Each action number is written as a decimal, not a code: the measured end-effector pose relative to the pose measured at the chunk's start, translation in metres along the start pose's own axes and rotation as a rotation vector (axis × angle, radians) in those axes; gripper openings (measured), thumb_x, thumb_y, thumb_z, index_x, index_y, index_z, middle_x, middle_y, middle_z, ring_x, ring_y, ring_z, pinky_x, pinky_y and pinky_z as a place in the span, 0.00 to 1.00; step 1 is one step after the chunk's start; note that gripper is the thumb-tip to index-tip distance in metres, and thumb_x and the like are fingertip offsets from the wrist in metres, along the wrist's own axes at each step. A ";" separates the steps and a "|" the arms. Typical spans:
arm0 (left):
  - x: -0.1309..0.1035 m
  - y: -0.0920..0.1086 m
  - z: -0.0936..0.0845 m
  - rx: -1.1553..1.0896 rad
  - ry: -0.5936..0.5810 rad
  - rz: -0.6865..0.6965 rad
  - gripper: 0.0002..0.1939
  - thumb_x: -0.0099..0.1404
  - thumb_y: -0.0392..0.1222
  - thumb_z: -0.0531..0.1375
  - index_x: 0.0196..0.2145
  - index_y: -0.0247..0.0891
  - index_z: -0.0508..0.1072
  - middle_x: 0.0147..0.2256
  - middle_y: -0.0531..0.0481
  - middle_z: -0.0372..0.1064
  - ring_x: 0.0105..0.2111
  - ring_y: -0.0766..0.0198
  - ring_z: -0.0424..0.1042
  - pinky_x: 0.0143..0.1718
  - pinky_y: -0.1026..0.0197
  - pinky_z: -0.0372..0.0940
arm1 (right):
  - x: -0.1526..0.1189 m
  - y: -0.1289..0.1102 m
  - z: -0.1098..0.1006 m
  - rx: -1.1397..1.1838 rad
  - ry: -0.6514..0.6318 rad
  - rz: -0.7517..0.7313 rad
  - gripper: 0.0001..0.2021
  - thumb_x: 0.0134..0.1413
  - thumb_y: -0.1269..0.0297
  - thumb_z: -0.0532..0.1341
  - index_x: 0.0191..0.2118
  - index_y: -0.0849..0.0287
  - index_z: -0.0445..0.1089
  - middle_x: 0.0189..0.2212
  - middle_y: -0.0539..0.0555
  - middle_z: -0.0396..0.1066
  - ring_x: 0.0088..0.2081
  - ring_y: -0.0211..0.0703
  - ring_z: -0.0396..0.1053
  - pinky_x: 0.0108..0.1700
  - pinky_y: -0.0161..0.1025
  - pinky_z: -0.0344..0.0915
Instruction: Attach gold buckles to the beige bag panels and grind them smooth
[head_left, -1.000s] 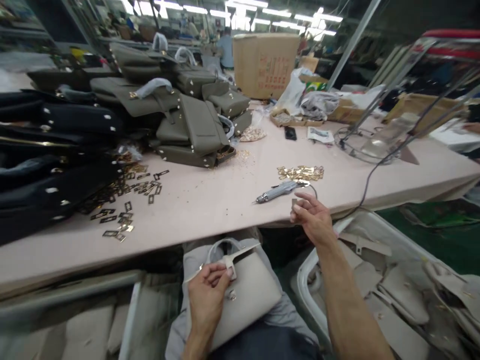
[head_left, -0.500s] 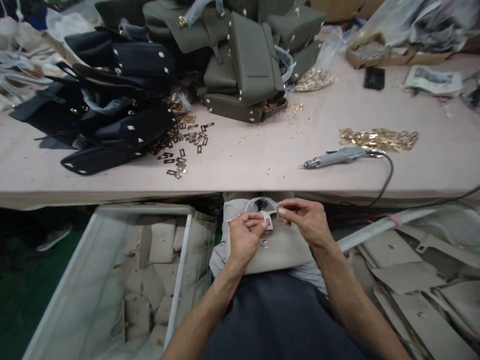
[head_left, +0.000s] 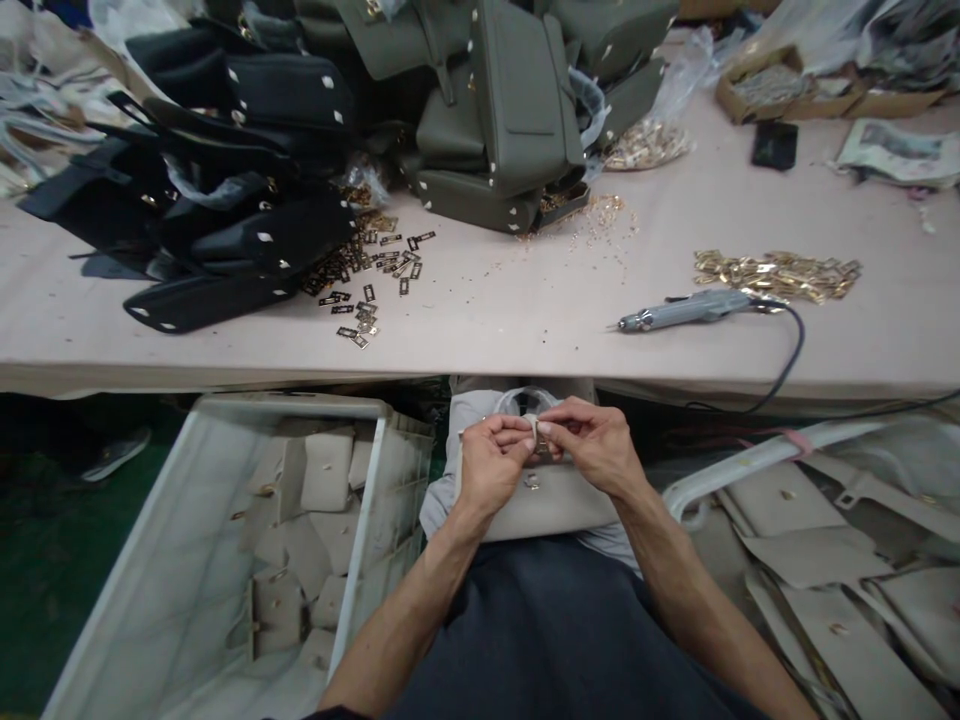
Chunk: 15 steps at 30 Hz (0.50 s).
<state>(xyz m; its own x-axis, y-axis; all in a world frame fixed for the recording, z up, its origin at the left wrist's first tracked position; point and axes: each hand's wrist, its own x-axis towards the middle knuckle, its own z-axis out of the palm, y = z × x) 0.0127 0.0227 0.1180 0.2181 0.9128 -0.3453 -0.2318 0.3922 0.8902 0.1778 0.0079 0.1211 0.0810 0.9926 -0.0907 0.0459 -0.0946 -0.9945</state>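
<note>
A light beige handbag (head_left: 555,512) lies across my lap, with a clear-wrapped handle (head_left: 525,400) at its top and a small metal turn lock (head_left: 532,481) on its front. My left hand (head_left: 491,465) is closed, pinching the pale strap tab (head_left: 535,428) of the bag between thumb and fingers. My right hand (head_left: 596,445) is closed too, its thumb and fingertips pressed against the tab's end around a small gold metal fitting, mostly hidden by the fingers. The fingertips of both hands nearly touch.
On the table lie a grey electric screwdriver (head_left: 682,312), gold metal plates (head_left: 780,275), dark rectangular frames (head_left: 367,315), black bags (head_left: 247,250) and olive bags (head_left: 525,110). A bin (head_left: 375,410) of beige bags stands left; more beige pieces (head_left: 817,540) lie right.
My right hand has moved left with the small fitting, up to the tab in my left hand. The view has shifted slightly; the left hand keeps its pinch.
</note>
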 end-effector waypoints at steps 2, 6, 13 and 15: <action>-0.001 0.002 0.000 -0.004 -0.010 -0.006 0.15 0.53 0.39 0.73 0.36 0.32 0.77 0.29 0.43 0.81 0.28 0.56 0.81 0.34 0.57 0.78 | -0.001 0.000 0.001 -0.043 0.005 -0.013 0.12 0.54 0.53 0.72 0.38 0.57 0.82 0.33 0.55 0.75 0.25 0.39 0.70 0.25 0.37 0.71; -0.002 0.001 -0.002 0.000 -0.015 -0.027 0.16 0.53 0.41 0.74 0.37 0.32 0.77 0.30 0.41 0.81 0.29 0.56 0.81 0.34 0.57 0.78 | -0.001 -0.003 0.001 -0.094 -0.008 -0.017 0.11 0.55 0.54 0.72 0.38 0.56 0.82 0.32 0.54 0.74 0.25 0.38 0.69 0.24 0.36 0.70; 0.001 -0.011 0.000 0.044 0.064 0.000 0.18 0.52 0.43 0.75 0.37 0.33 0.77 0.29 0.43 0.81 0.25 0.58 0.79 0.31 0.59 0.75 | 0.001 0.000 -0.001 -0.209 0.004 -0.070 0.10 0.56 0.56 0.71 0.38 0.56 0.83 0.30 0.55 0.75 0.29 0.42 0.70 0.30 0.37 0.67; 0.002 -0.013 0.004 0.057 0.135 0.028 0.16 0.52 0.41 0.75 0.35 0.33 0.77 0.27 0.44 0.80 0.24 0.59 0.78 0.30 0.61 0.74 | -0.002 0.000 0.000 -0.185 0.038 -0.017 0.13 0.58 0.54 0.69 0.41 0.57 0.82 0.29 0.54 0.76 0.27 0.41 0.70 0.28 0.37 0.67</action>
<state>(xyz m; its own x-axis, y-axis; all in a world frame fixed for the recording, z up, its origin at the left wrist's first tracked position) 0.0194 0.0189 0.1069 0.0821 0.9318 -0.3537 -0.1811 0.3629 0.9141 0.1776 0.0056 0.1208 0.1161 0.9908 -0.0688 0.2298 -0.0942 -0.9687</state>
